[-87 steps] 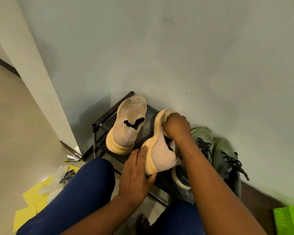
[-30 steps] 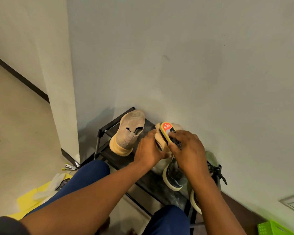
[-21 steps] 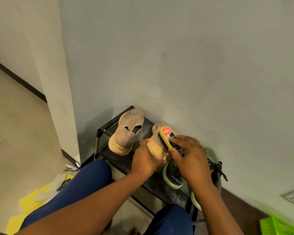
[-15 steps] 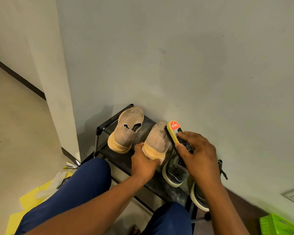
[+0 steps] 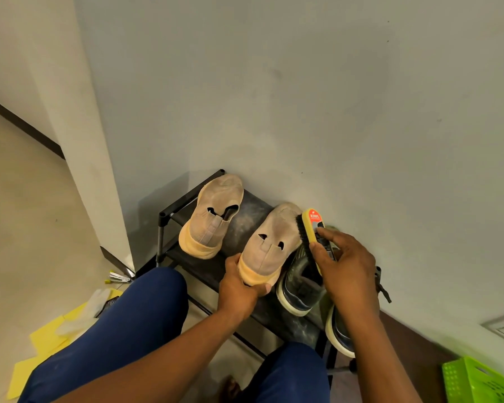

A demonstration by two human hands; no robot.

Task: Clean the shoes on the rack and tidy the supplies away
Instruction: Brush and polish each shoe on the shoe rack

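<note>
While we brush it, the tan shoe (image 5: 269,245) sits on the top shelf of the black rack (image 5: 186,199), at the centre of the frame, heel toward us. Soft suede-like upper, dusty, with an elastic gusset and two dark slits; thick pale-orange sole, rounded and probably rubbery. We judge it light and pliable: the upper would cave in under a squeeze, so the firm heel and sole rim are the place to take hold. Our left hand (image 5: 239,289) does so, fingers curled under the heel edge, thumb along its left side.

Shoe brush (image 5: 310,234): yellow hard back, red label, dark bristles turned left against the shoe's right flank. Rigid, light, easy to pinch by its edges. Our right hand (image 5: 346,271) holds it so, thumb on the near edge, fingers over the back.

Second tan shoe (image 5: 213,219): same make, up and left, untouched.

Dark green sneakers (image 5: 300,286): laced, white soles, stiffer-looking, lower right on the rack.

Floor, lower left: yellow cloths (image 5: 44,341), limp and flat. Green slotted basket (image 5: 483,382), lower right corner.
</note>
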